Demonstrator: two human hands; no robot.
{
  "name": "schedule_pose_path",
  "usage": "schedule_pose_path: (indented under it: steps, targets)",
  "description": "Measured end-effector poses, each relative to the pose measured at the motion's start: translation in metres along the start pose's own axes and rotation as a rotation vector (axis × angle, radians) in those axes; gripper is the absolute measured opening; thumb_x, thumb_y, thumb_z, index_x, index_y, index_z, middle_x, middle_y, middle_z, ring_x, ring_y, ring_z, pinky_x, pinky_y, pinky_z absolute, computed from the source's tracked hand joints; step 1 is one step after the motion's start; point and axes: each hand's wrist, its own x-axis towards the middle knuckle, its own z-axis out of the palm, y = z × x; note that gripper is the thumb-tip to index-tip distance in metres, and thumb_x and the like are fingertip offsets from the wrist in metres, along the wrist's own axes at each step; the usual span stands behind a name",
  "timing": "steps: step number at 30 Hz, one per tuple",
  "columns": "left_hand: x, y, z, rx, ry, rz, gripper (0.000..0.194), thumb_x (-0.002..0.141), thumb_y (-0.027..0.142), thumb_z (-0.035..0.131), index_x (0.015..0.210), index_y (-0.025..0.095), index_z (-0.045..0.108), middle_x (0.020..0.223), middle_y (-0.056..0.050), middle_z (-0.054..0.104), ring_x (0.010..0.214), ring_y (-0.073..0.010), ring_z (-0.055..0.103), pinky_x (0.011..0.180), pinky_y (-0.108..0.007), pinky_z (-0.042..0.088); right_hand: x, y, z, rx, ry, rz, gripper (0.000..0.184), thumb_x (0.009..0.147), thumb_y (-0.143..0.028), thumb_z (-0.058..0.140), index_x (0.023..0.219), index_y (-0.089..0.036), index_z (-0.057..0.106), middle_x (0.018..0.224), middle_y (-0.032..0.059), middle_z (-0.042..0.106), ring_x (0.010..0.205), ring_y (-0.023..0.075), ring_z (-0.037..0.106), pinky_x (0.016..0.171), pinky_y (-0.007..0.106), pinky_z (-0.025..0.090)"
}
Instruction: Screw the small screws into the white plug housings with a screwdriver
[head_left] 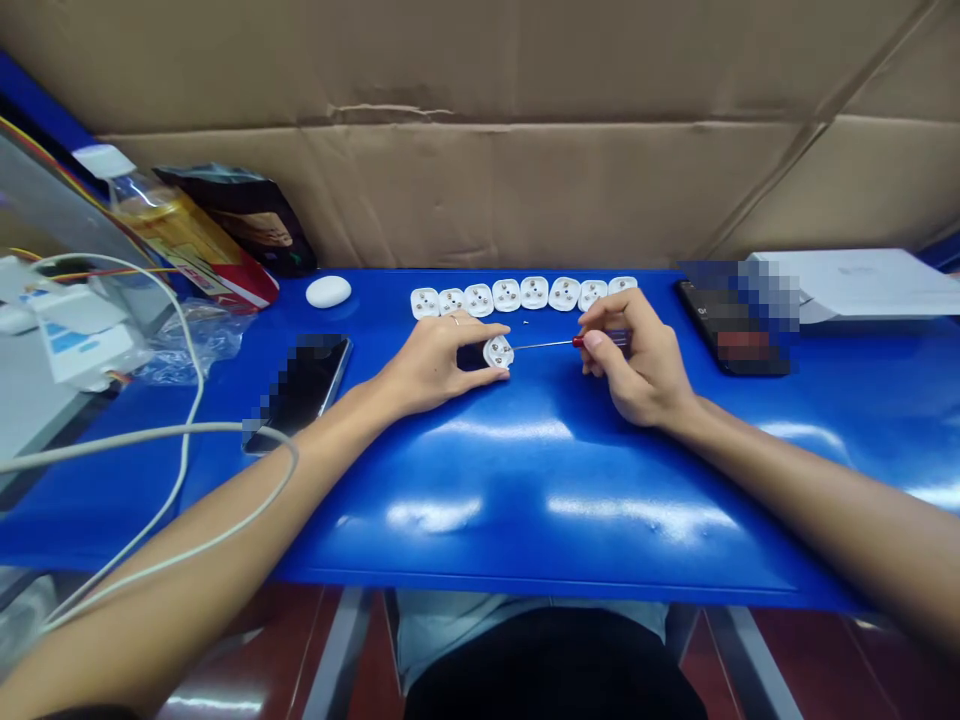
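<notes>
left hand [433, 365], thumb and fingertips closed around white plug base [498, 352] on blue tabletop [525, 490]; right hand [637, 360], fingers curled on red-handled screwdriver [581, 342], shaft tip touching base's edge; row of similar bases [532, 294] just beyond.

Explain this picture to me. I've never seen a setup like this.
This single view comes from a camera worn on a person's head, looking forward and down, so the arms reach in from the bottom. There is no machine here, only bare hands. The left hand steadies a rounded white plastic piece between its fingers. The right hand holds a slim red-handled screwdriver, its thin metal shaft pointing at that piece. More white pieces lie in a row along the far side of the glossy blue table.
</notes>
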Motion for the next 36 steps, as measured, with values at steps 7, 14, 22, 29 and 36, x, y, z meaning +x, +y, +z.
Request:
schedule_pose_path:
  steps: [7,14,22,29,36]
  targets:
    - [-0.0007,-0.0020,0.0021,0.010,0.010,0.018,0.051,0.090,0.047,0.084,0.133,0.020,0.078,0.121,-0.010,0.082,0.106,-0.0281,0.077,0.100,-0.040,0.057,0.0011,-0.0005,-0.0004,0.002,-0.009,0.002,0.015,0.104,-0.038,0.061,0.115,-0.027,0.060,0.094,0.0040,0.074,0.067,0.0194,0.069,0.062,0.036,0.055]
    - [-0.0004,-0.0012,0.0004,0.027,-0.003,0.000,0.050,0.091,0.048,0.083,0.132,0.020,0.077,0.121,-0.009,0.082,0.107,-0.0293,0.077,0.100,-0.041,0.057,0.0015,-0.0002,-0.0001,-0.012,-0.017,0.027,0.016,0.103,-0.038,0.061,0.115,-0.027,0.060,0.090,0.0031,0.073,0.071,0.0213,0.072,0.063,0.036,0.057]
    - [-0.0001,-0.0001,-0.0007,0.035,-0.003,0.001,0.050,0.092,0.049,0.081,0.133,0.021,0.078,0.122,-0.009,0.082,0.108,-0.0286,0.077,0.101,-0.040,0.057,0.0019,-0.0003,0.0029,0.012,-0.002,0.028,0.019,0.103,-0.037,0.063,0.119,-0.028,0.058,0.093,0.0058,0.075,0.074,0.0241,0.074,0.068,0.040,0.061]
    - [-0.0003,-0.0007,-0.0004,0.014,-0.005,0.021,0.049,0.091,0.049,0.082,0.132,0.021,0.078,0.125,-0.009,0.081,0.110,-0.0287,0.077,0.104,-0.040,0.057,0.0013,-0.0016,0.0019,0.011,0.004,0.042,0.017,0.104,-0.038,0.060,0.119,-0.029,0.056,0.093,0.0034,0.073,0.073,0.0223,0.074,0.068,0.039,0.060]
    - [-0.0001,-0.0022,-0.0015,-0.025,-0.026,0.004,0.053,0.090,0.051,0.083,0.132,0.019,0.078,0.121,-0.009,0.082,0.106,-0.0291,0.078,0.100,-0.039,0.058,0.0009,-0.0028,0.0002,-0.001,-0.011,0.037,0.015,0.105,-0.038,0.059,0.115,-0.027,0.058,0.077,0.0004,0.068,0.063,0.0213,0.068,0.064,0.038,0.056]
